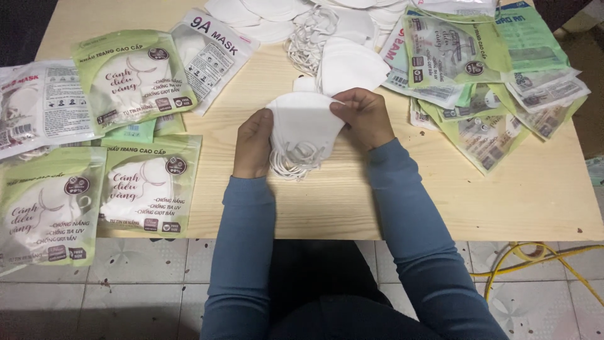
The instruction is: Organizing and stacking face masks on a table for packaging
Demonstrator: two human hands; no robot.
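A small stack of white folded face masks [303, 126] is held upright over the middle of the light wooden table [503, 195]. My left hand [253, 143] grips the stack's left edge. My right hand [365, 114] pinches its upper right edge. White ear loops [294, 162] hang in a bunch below the stack. A loose pile of white masks [343, 38] lies just beyond my hands, with one mask [352, 68] nearest to them.
Filled green mask packets [135, 79] and white ones [41, 104] lie on the left side. Flat, empty-looking green and white packets [484, 75] are heaped at the right. Yellow cable [535, 255] runs over the tiled floor [126, 283] at the lower right.
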